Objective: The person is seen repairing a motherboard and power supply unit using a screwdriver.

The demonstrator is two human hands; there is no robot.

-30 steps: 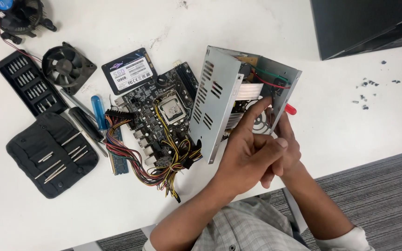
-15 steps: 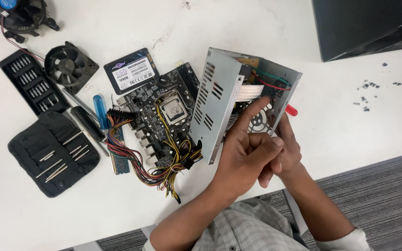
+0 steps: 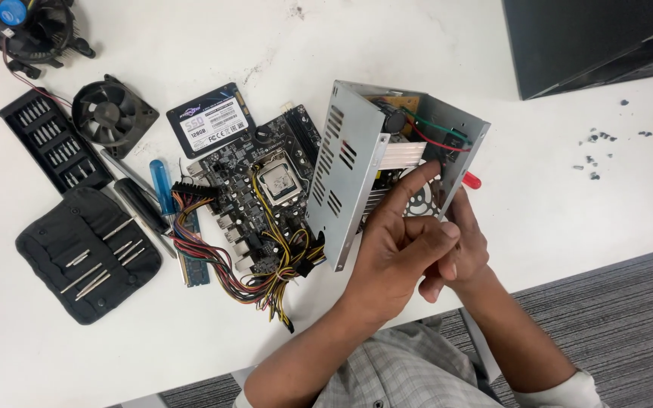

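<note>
My left hand (image 3: 398, 253) sits in front of the open metal power supply case (image 3: 357, 162), just below the middle of the view. Its index finger is stretched toward one o'clock, the tip touching the round fan grille (image 3: 421, 202) inside the case; the other fingers are curled loosely, holding nothing that I can see. My right hand (image 3: 459, 253) is tucked behind the left, at its three o'clock. Its fingers are folded in close against the case's lower edge, and a red screwdriver handle (image 3: 471, 180) pokes out just above them — whether my fingers are closed on that tool I cannot tell, since the left hand covers most of them.

The case stands tilted on the white table (image 3: 553, 196), its perforated side panel facing nine o'clock, red and green wires showing in the open top. Its bundle of coloured cables (image 3: 224, 261) trails out at eight o'clock across a dark motherboard (image 3: 266, 193) that lies touching the case.

Farther toward ten o'clock lie a flat solid-state drive (image 3: 211, 119), a small black fan (image 3: 113, 115) and a cooler (image 3: 32, 30) in the far corner. At nine o'clock sit a blue-handled screwdriver (image 3: 163, 185), a rack of bits (image 3: 53, 147) and a black tool pouch (image 3: 88, 253). Loose screws (image 3: 595, 147) are scattered at two o'clock — well apart from my hands.
</note>
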